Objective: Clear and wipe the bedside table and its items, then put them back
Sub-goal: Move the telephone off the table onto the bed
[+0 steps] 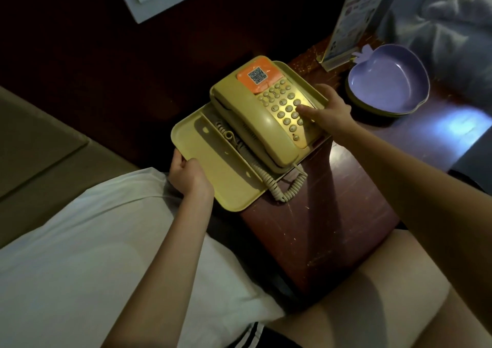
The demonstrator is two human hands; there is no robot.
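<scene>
A beige corded telephone point(262, 113) with an orange QR sticker sits on a beige plastic tray point(213, 161). The tray hangs partly over the left edge of the dark red bedside table point(327, 214). My left hand point(187, 176) grips the tray's near left rim. My right hand point(328, 110) holds the tray's right edge, its thumb lying across the phone's keypad. The coiled cord point(287, 185) dangles off the tray's front onto the table.
A purple fruit-shaped dish point(388, 81) stacked on a darker one stands at the table's far right, behind it a leaning acrylic sign card point(354, 20). White bedding point(80, 241) lies to the left, grey bedding point(447, 14) at the top right. My bare thigh point(372, 294) is below the table.
</scene>
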